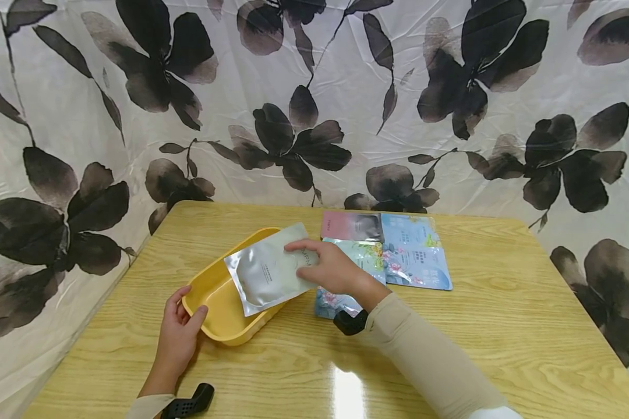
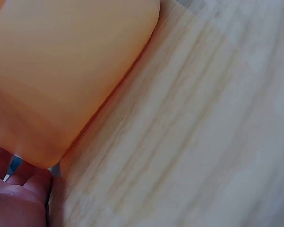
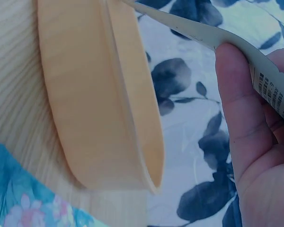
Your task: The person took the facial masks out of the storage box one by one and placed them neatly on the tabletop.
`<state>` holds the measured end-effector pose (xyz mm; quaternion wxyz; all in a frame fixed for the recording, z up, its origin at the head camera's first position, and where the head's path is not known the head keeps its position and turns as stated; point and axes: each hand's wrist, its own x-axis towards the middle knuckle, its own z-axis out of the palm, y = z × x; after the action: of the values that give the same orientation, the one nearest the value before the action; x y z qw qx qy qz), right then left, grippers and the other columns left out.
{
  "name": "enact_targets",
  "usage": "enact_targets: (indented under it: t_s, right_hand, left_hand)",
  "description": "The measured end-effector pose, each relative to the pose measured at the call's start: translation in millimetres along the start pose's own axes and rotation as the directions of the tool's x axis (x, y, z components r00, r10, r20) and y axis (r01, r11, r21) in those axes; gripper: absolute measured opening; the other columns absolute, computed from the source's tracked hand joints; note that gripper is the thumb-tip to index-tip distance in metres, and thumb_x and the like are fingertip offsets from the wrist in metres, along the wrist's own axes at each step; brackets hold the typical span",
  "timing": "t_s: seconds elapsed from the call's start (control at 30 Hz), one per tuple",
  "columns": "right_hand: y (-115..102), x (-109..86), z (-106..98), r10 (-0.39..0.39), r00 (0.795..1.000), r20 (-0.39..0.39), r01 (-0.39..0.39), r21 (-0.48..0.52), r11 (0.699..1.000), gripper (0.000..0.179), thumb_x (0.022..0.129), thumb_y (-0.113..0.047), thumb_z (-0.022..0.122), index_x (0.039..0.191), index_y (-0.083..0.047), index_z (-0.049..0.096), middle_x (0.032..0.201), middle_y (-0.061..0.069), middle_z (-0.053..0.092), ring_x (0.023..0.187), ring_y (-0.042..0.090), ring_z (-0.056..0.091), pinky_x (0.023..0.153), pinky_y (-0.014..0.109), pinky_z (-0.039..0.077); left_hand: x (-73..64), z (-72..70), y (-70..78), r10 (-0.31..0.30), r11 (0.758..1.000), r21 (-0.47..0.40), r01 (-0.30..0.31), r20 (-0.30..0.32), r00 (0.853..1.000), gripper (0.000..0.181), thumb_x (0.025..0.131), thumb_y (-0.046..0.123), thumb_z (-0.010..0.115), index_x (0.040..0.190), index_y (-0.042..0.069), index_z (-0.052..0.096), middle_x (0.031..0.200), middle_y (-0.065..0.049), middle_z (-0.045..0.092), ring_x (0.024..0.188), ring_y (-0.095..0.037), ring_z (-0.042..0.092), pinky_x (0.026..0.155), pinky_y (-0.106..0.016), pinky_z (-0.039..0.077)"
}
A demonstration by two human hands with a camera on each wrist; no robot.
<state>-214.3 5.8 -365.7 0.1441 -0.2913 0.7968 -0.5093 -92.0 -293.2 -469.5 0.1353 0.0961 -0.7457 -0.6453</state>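
Note:
A yellow oblong plastic bin (image 1: 254, 330) sits slanted on the wooden table. My left hand (image 1: 177, 336) grips its near left end, thumb at the rim and fingers around the outside; the left wrist view shows those fingers (image 2: 22, 174) against the end wall. Over the bin's far right part is a shiny pale green and silver sheet mask packet (image 1: 266, 270), tilted across the opening. My right hand (image 1: 335, 269) pinches the packet's right end between thumb and fingers. In the right wrist view the packet (image 3: 236, 42) is seen nearly edge-on, slightly bent, with small print on its underside.
Several more packets lie flat right of the bin: a pink one (image 1: 348, 226), a light blue one (image 1: 406, 230), a blue floral one (image 1: 419, 267) and a green one (image 1: 364, 251). Another floral packet (image 1: 329, 304) is partly under my right forearm. A flower-print cloth (image 1: 272, 192) hangs behind the table.

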Motion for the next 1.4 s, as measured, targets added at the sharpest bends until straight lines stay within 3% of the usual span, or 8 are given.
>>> enact_targets:
  t_s: [0.37,0.8,1.17,1.4]
  right_hand:
    - [19.5,-23.3,-26.0,-0.018,0.997,-0.075,0.028,0.137,0.99,0.043,0.087,-0.002,0.066,0.131,-0.004,0.064,0.119,0.016,0.06,0.09,0.022,0.062,0.074,0.033,0.055]
    - [38.6,-58.6,-63.5,0.028,0.986,-0.163,-0.003,0.154,0.988,0.047,0.091,-0.002,0.066,0.137,0.001,0.056,0.119,0.022,0.061,0.092,0.022,0.064,0.076,0.032,0.055]
    - [72.1,-103.7,-90.1,0.11,0.953,-0.281,-0.061,0.177,0.982,0.048,0.092,0.001,0.067,0.138,0.003,0.054,0.129,0.023,0.052,0.092,0.017,0.061,0.074,0.027,0.054]
    - [89.2,-133.0,-101.5,0.178,0.931,-0.32,-0.128,0.171,0.977,0.049,0.092,-0.001,0.068,0.139,0.003,0.053,0.123,0.024,0.052,0.091,0.016,0.059,0.073,0.026,0.054]
  left_hand:
    - [-0.2,-0.8,-2.8,-0.007,1.0,-0.017,0.007,0.005,1.0,0.06,0.104,0.005,0.052,0.152,-0.003,0.017,0.148,-0.029,0.032,0.11,0.005,0.049,0.083,-0.008,0.045]
    - [0.8,0.1,-5.9,0.009,0.999,-0.034,-0.009,-0.001,1.0,0.058,0.104,0.004,0.052,0.15,-0.004,0.018,0.146,-0.029,0.033,0.107,0.004,0.051,0.083,-0.009,0.046]
    - [2.9,-1.1,-4.5,0.005,1.0,-0.023,-0.005,-0.001,1.0,0.059,0.104,0.004,0.052,0.152,-0.003,0.018,0.147,-0.029,0.033,0.109,0.003,0.05,0.083,-0.008,0.045]
    - [2.4,0.5,-3.1,0.003,0.999,-0.035,-0.004,-0.002,1.0,0.058,0.103,0.003,0.052,0.15,-0.004,0.019,0.146,-0.029,0.033,0.107,0.003,0.051,0.082,-0.009,0.046]
